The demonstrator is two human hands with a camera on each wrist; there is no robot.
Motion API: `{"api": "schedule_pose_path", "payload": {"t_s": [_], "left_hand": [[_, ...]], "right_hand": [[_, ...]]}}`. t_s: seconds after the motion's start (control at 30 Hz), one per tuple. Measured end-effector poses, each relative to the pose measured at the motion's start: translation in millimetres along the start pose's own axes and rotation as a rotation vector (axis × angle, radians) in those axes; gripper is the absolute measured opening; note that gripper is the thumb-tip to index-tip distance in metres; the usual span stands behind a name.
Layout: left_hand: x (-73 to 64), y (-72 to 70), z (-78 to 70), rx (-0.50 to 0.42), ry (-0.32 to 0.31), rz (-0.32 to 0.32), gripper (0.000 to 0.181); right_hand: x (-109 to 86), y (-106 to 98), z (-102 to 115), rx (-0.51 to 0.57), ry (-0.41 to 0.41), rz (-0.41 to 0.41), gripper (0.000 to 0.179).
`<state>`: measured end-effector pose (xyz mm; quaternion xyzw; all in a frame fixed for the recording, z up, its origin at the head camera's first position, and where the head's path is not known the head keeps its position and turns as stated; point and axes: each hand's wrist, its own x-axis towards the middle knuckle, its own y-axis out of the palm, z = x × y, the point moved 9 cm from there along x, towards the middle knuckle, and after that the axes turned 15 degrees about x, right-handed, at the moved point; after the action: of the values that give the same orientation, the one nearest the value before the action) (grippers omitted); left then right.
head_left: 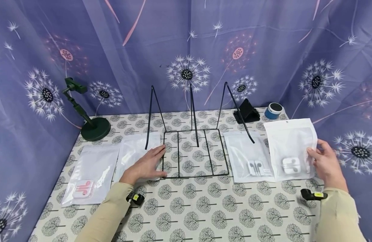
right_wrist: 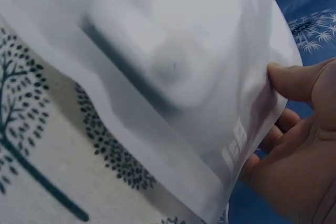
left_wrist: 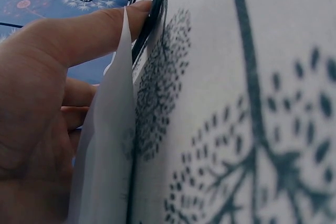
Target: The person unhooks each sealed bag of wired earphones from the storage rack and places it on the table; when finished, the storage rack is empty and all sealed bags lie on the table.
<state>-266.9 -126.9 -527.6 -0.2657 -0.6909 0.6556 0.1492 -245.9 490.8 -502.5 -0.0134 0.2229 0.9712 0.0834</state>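
My right hand pinches the right edge of a white zip bag, thumb in front and fingers behind. Inside the bag a white earphone case shows through, and the bag is lifted partly upright. My left hand rests at the left side of a black wire rack, fingers extended along its base. In the left wrist view, the thumb touches the wire beside the edge of a bag. Under that hand lies a white bag, its lower part hidden.
Another zip bag with white earphones lies right of the rack, overlapped by the raised one. At far left is a bag with pink earphones. Behind stand a green stand, a black holder and a blue round container.
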Motion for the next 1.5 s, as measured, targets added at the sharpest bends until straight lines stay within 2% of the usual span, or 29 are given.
{"api": "schedule_pose_path", "payload": {"t_s": [0.13,0.27,0.4,0.5,0.63,0.73,0.93,1.17,1.4,1.5], "left_hand": [[0.3,0.3,0.5,-0.002,0.002,-0.003,0.107],[0.6,0.7,0.4,-0.003,0.006,-0.007,0.108],[0.4,0.5,0.3,-0.004,0.005,-0.007,0.107],[0.2,0.5,0.6,-0.006,0.005,-0.009,0.107],[0.1,0.8,1.0,-0.01,0.003,-0.008,0.107],[0.2,1.0,0.3,-0.013,0.006,-0.009,0.107],[0.3,1.0,0.2,-0.005,0.002,-0.002,0.108],[0.8,0.7,0.2,-0.002,0.003,-0.001,0.107],[-0.2,0.5,0.1,-0.007,-0.001,0.001,0.107],[-0.5,1.5,0.1,-0.006,-0.006,0.008,0.107]], "right_hand": [[3.4,-8,-2,-0.14,0.067,-0.069,0.035],[6.3,-17,-1,-0.269,0.096,-0.122,0.032],[7.5,-25,2,-0.517,0.108,-0.161,0.032],[10.3,-25,5,-0.694,0.091,-0.165,0.042],[15.7,-23,7,-0.82,0.064,-0.163,0.058],[19.0,-22,7,-0.894,0.056,-0.16,0.06],[24.2,-21,6,-1.116,0.022,-0.163,0.058],[24.3,-26,3,-1.205,0.074,-0.195,0.063],[24.2,-23,-4,-1.288,0.105,-0.165,0.068],[25.0,-19,-8,-1.33,0.091,-0.151,0.066]]}}
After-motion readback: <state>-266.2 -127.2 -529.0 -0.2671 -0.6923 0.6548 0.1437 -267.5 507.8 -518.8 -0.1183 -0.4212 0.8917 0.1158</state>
